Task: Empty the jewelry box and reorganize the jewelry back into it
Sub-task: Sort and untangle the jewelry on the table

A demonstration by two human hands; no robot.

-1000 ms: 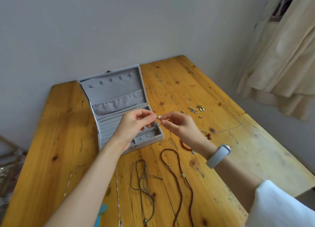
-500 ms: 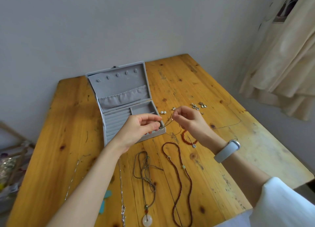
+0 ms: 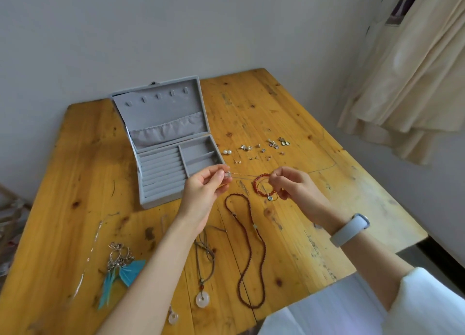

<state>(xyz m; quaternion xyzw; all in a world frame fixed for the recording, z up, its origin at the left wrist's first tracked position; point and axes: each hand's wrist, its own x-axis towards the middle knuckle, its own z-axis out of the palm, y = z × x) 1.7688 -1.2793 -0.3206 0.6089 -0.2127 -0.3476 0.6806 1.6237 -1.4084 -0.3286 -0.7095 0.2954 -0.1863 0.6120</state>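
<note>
Centrally, the left hand [image 3: 203, 186] and right hand [image 3: 289, 183] pinch a thin silver chain [image 3: 245, 175] between curled fingers; the open grey velvet jewelry box [image 3: 171, 143] at upper left shows bare compartments.

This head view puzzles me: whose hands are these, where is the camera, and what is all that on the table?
No machine here: a person wears a camera on the head, looking down at their own hands. The left hand and right hand each pinch an end of a thin chain, held above the wooden table. An open grey jewelry box stands there, its compartments looking empty. Around it lie small earrings, a red bead bracelet, a long dark bead necklace and feather earrings.
</note>
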